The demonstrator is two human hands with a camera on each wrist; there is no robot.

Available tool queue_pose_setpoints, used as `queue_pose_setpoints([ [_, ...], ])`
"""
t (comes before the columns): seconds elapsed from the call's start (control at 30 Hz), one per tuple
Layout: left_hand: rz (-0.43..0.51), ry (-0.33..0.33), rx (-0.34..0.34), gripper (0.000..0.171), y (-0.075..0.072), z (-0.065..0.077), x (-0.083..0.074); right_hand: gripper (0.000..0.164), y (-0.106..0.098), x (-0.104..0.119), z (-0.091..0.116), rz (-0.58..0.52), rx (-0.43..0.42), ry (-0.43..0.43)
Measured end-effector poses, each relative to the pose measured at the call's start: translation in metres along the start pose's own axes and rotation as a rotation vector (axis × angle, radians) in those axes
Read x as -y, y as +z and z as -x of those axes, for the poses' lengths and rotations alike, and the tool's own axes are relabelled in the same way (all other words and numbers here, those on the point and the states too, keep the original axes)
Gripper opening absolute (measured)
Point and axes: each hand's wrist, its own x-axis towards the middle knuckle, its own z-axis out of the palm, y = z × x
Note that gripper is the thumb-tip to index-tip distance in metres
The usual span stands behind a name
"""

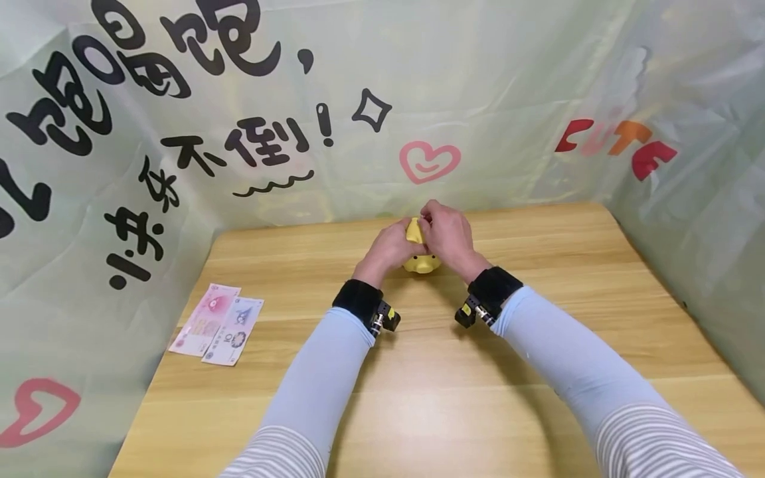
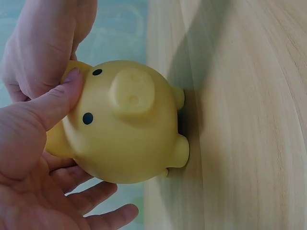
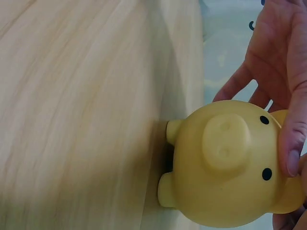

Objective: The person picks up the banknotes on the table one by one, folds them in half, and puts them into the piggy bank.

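A yellow piggy bank (image 1: 422,265) with black dot eyes and a round snout stands upright on its feet at the table's far side, facing me. My left hand (image 1: 391,247) holds it from the side. In the left wrist view the left thumb presses on the forehead of the piggy bank (image 2: 134,153), and the other fingers spread behind the body. Above its head is my right hand (image 1: 451,234), its fingers bent down by an ear. Whether those fingertips pinch anything is hidden. The right wrist view shows the piggy bank (image 3: 216,187) with the right hand mostly cut off.
Two banknotes, one pink (image 1: 200,330) and one bluish white (image 1: 230,342), lie overlapping at the left of the wooden table (image 1: 430,398). A printed cloth backdrop (image 1: 508,99) rises behind the table and along both sides.
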Motion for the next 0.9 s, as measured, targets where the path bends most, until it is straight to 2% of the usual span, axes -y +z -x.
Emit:
queue_pose_setpoints([
  [0.17, 0.004, 0.009, 0.0, 0.072, 0.0, 0.0, 0.0, 0.016, 0.001, -0.001, 0.001, -0.034, -0.006, -0.007],
  [0.4, -0.018, 0.013, 0.0, 0.082, 0.001, -0.001, -0.001, 0.024, 0.003, -0.009, 0.012, -0.087, -0.035, -0.053],
  [0.53, -0.015, 0.018, 0.0, 0.079, 0.001, 0.0, -0.001, 0.027, 0.004, -0.015, 0.018, -0.125, -0.062, -0.106],
  [0.63, -0.012, 0.023, 0.002, 0.074, 0.001, -0.001, 0.0, 0.026, 0.004, -0.018, 0.021, -0.122, -0.081, -0.137],
  [0.9, -0.02, 0.012, -0.006, 0.083, 0.001, -0.001, -0.001, 0.021, 0.009, -0.019, 0.023, -0.054, -0.129, -0.213],
])
